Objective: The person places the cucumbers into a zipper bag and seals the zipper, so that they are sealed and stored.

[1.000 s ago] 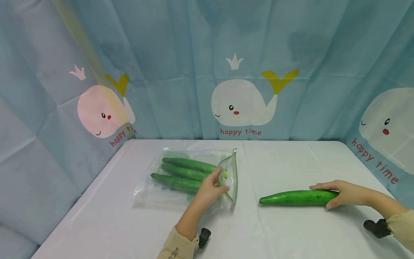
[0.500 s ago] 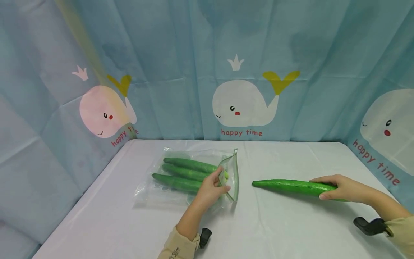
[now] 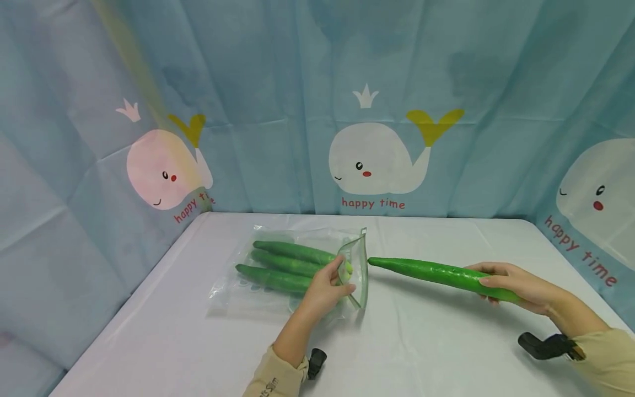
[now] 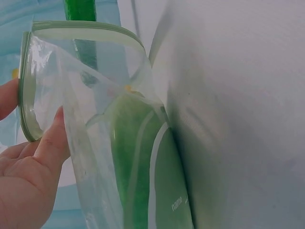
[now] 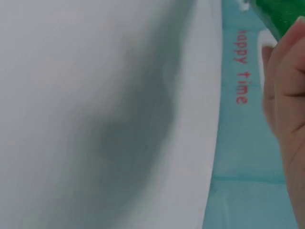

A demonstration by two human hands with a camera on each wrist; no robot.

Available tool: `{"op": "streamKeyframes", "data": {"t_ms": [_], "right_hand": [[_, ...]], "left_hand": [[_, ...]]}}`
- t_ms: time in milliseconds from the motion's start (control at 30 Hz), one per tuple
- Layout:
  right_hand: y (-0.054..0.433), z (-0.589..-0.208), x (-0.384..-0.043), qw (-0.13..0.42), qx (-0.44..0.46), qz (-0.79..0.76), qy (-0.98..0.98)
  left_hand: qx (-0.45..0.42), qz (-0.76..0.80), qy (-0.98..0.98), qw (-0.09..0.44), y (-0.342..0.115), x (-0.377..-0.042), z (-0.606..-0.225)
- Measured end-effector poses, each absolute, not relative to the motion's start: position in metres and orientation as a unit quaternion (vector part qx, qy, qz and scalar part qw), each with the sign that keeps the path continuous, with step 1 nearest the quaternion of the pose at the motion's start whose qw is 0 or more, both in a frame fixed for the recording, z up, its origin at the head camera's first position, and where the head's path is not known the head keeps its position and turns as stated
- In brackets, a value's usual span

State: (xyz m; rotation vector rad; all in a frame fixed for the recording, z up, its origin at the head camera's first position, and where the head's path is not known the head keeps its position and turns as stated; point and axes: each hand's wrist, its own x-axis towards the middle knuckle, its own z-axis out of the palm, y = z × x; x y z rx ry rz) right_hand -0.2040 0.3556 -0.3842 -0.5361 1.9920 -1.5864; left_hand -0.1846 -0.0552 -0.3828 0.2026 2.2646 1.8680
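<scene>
Gripping a loose cucumber (image 3: 436, 273) around its thick end with the right hand (image 3: 521, 286), raised over the white bench (image 3: 446, 353) at lower right of the head frame; pointing it leftward, just beside the open mouth of a clear zip bag (image 3: 364, 278). Holding that mouth near lower centre with the left hand (image 3: 322, 289). Lying inside: three cucumbers (image 3: 285, 264).

1. In my right hand (image 3: 521, 288), the cucumber (image 3: 429, 271) is glossy bright green
2. In my left hand (image 3: 323, 285), the zip-top bag (image 3: 230, 298) is clear, edged pale green, with white lettering
3. Through it, three cucumbers (image 3: 270, 278) look a duller, darker green
4. My sleeves (image 3: 607, 358) are beige, the left one lettered dark
5. The tabletop (image 3: 426, 347) is white
6. The light-blue curtain (image 3: 263, 71) bears pale, yellow-tailed, red-cheeked whales (image 3: 374, 160) and red "happy time" lettering
</scene>
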Motion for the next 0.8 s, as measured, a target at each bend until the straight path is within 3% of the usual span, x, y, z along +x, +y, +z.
{"op": "streamKeyframes", "data": {"t_ms": [233,800], "right_hand": [[0.341,-0.393,-0.21,0.317,-0.21,-0.683,0.624],[0.315,-0.398,-0.214,0.287,-0.106,-0.73,0.61]], "left_hand": [[0.072,0.635,0.763,0.101,-0.056,-0.184,-0.38],[0.082,0.639,0.758,0.099,-0.057,-0.183,-0.377]]}}
